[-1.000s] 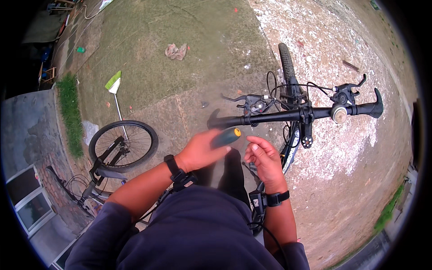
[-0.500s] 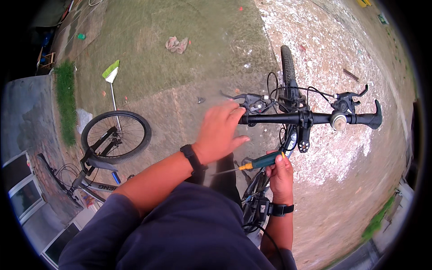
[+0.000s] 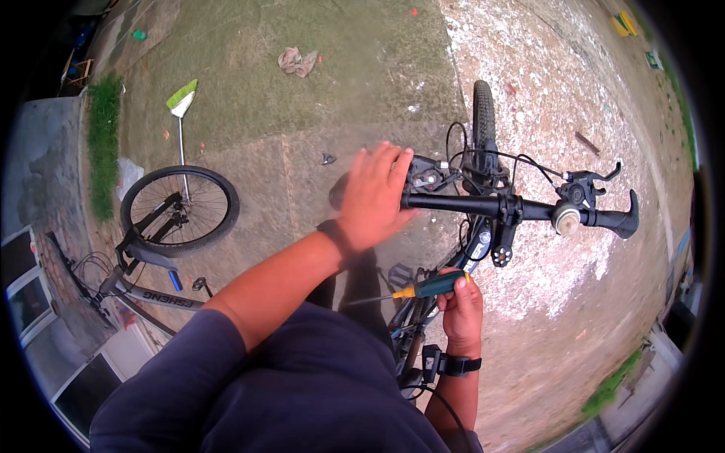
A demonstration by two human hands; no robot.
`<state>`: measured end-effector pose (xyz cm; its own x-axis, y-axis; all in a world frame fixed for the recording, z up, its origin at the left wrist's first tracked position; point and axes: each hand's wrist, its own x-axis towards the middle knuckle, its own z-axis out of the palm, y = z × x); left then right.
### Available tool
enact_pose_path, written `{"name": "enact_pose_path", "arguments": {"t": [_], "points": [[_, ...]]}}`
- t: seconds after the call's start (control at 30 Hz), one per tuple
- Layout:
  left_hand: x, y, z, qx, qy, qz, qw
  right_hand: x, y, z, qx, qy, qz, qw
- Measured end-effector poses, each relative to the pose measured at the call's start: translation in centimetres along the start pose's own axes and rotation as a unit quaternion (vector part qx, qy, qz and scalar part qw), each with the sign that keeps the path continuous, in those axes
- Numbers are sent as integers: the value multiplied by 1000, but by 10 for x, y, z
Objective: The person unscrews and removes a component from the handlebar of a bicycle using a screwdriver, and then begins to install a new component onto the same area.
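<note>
A black bicycle handlebar runs across the view to the right of centre. My left hand is over its left end, fingers laid forward across the grip and thumb below the bar. A dark, blurred rounded end of the grip sticks out to the left of the hand. Just right of the fingers sits the left brake and shifter unit. My right hand, below the bar, is closed on a screwdriver with a dark green handle and yellow collar; its thin shaft points left.
The bicycle's front wheel points away from me, and a round bell-like piece sits on the bar's right side. Another bicycle lies at the left, near a green broom. A crumpled rag lies on the concrete.
My left hand has moved slightly up and closed over the bar end; the dark grip end now shows beyond it. My right hand with the screwdriver sits slightly lower and farther left in view.
</note>
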<state>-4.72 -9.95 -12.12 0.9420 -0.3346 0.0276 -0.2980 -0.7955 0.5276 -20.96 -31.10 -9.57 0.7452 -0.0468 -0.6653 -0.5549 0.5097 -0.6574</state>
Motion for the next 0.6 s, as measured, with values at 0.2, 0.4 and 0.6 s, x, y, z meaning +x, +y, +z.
{"name": "enact_pose_path", "arguments": {"t": [0.2,0.4,0.6], "points": [[1,0,-2,-3,-5,7,1000,4,-3,-2,-1,-12,-5,1000],[1,-3,2,-2,8,32,999,4,-2,-1,-14,0,1,1000],[3,-4,1,-13,12,24,1000,6,-1,-1,-25,-9,3,1000]]}}
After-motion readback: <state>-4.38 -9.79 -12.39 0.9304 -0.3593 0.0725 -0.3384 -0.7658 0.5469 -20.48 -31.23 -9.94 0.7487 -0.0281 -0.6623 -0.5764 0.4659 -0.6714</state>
